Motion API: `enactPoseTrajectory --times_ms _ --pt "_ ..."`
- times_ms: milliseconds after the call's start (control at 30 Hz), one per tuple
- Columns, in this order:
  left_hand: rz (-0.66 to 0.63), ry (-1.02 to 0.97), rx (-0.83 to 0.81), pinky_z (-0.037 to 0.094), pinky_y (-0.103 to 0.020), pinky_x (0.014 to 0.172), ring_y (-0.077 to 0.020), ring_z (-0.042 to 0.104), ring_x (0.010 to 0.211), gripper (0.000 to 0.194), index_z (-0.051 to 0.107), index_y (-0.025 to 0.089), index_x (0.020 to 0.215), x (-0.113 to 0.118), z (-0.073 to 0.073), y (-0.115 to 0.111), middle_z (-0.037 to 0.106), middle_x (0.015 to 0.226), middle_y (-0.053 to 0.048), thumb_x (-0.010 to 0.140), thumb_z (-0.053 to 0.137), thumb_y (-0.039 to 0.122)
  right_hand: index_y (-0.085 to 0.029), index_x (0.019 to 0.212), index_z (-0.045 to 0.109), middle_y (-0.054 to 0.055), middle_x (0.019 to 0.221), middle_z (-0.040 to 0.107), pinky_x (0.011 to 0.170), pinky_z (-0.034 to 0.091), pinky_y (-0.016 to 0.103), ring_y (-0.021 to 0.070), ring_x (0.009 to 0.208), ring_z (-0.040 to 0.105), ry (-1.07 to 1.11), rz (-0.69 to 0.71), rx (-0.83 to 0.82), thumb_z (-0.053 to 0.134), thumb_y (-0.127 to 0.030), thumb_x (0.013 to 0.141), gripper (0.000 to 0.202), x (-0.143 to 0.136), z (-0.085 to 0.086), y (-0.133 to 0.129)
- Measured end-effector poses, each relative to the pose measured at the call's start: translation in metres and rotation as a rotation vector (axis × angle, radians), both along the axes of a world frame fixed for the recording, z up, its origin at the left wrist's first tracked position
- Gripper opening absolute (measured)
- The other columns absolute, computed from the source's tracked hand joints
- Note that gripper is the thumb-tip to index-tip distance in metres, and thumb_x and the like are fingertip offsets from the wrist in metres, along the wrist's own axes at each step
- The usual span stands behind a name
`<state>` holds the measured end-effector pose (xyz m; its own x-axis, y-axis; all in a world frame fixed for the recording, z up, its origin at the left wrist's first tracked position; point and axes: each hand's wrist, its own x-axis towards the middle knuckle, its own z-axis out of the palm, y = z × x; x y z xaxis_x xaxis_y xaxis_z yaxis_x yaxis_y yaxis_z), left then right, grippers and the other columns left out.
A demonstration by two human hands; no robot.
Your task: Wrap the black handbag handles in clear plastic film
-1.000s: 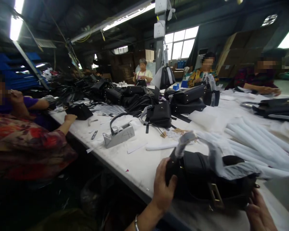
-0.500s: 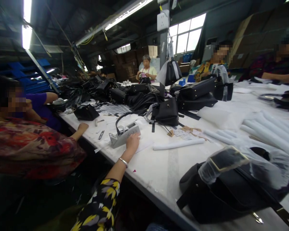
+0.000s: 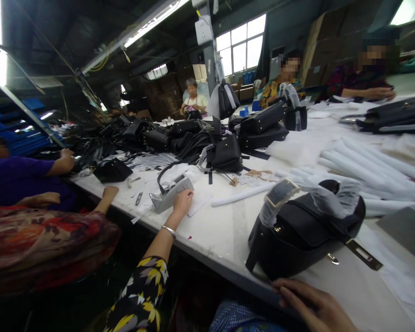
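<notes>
Black bag [image 3: 290, 249] sits on the near right of the white table [image 3: 217, 230], close to the edge, tilted a bit, clear wrap [image 3: 339, 198] on its handle, gold buckle [image 3: 283, 192] at the wrap's left end. Strap [image 3: 364, 254] with a slotted gold plate sticks out toward near right; gold clasp [image 3: 333, 259] on the front. Left hand [image 3: 182, 203] is out at the right side of the grey tape dispenser [image 3: 174, 192], left of the bag and well apart from it. Its fingers are bent and narrow; can't tell if they grip anything or actually touch the dispenser. White slip [image 3: 198, 206] lies just right of that hand. Right hand [image 3: 313, 299] is at the near edge, just below the bag, fingers long and loosely parted, nothing visible in them; contact with the tabletop unclear. Metal tool [image 3: 139, 198] lies left of the dispenser. One white roll [image 3: 242, 196] lies between dispenser and bag, more rolls [image 3: 376, 166] far right of it. Heap of black bags [image 3: 190, 133] across the far side. Co-worker's hand [image 3: 109, 191] rests at the left edge, near a small black bag [image 3: 112, 170]. Three people sit at the far side.
</notes>
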<state>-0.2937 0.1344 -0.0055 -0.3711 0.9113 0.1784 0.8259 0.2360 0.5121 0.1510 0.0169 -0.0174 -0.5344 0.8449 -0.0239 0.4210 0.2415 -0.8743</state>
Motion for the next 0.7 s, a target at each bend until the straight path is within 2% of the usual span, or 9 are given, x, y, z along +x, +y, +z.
enactPoseTrajectory --times_ms 100,200,300,467,600,700 --pt "-0.041 -0.043 0.016 0.056 -0.042 0.084 -0.0206 0.066 0.094 0.027 0.062 0.015 0.113 0.003 0.004 0.003 0.066 0.11 -0.008 0.095 0.061 0.035 -0.026 0.101 0.078 0.003 0.086 0.078 0.076 0.058 0.02 0.0185 0.078 0.074 0.091 0.035 -0.037 0.054 -0.049 0.092 0.035 -0.021 0.003 -0.002" --pt "-0.056 -0.063 0.042 0.056 -0.042 0.084 -0.0213 0.065 0.096 0.029 0.061 0.015 0.116 0.006 0.005 0.003 0.065 0.112 -0.008 0.096 0.06 0.036 -0.024 0.102 0.077 0.005 0.096 0.078 0.079 0.058 0.023 0.0196 0.082 0.073 0.145 -0.016 -0.035 0.055 -0.049 0.092 0.034 -0.035 0.001 -0.006" --pt "-0.039 -0.055 0.028 0.054 -0.045 0.089 -0.0229 0.064 0.102 0.029 0.061 0.016 0.116 0.005 -0.001 0.001 0.064 0.117 -0.009 0.095 0.061 0.035 -0.023 0.101 0.077 0.005 0.094 0.077 0.079 0.058 0.025 0.0198 0.081 0.073 0.156 -0.061 -0.023 0.056 -0.048 0.092 0.034 -0.043 0.0 -0.01" --pt "-0.01 -0.111 0.012 0.053 -0.046 0.091 -0.0236 0.063 0.104 0.028 0.062 0.016 0.115 0.008 -0.01 0.001 0.063 0.119 -0.009 0.094 0.063 0.035 -0.024 0.102 0.076 0.004 0.096 0.077 0.079 0.058 0.027 0.0191 0.083 0.073 0.159 -0.032 0.021 0.055 -0.044 0.094 0.031 -0.05 0.0 -0.016" --pt "-0.038 -0.266 0.088 0.055 -0.044 0.087 -0.0214 0.064 0.097 0.025 0.064 0.015 0.107 0.016 0.007 -0.008 0.066 0.11 -0.007 0.094 0.063 0.035 -0.023 0.106 0.076 0.006 0.103 0.077 0.085 0.059 0.031 0.0216 0.092 0.073 0.113 -0.081 0.128 0.054 -0.04 0.094 0.03 -0.047 -0.001 -0.017" --pt "-0.1 -0.441 0.158 0.055 -0.04 0.084 -0.0192 0.067 0.085 0.024 0.065 0.014 0.095 0.03 0.027 -0.033 0.068 0.092 -0.005 0.089 0.069 0.037 -0.02 0.108 0.075 0.008 0.107 0.076 0.088 0.059 0.034 0.0238 0.098 0.073 0.07 -0.154 0.254 0.054 -0.039 0.094 0.031 -0.043 -0.002 -0.013"
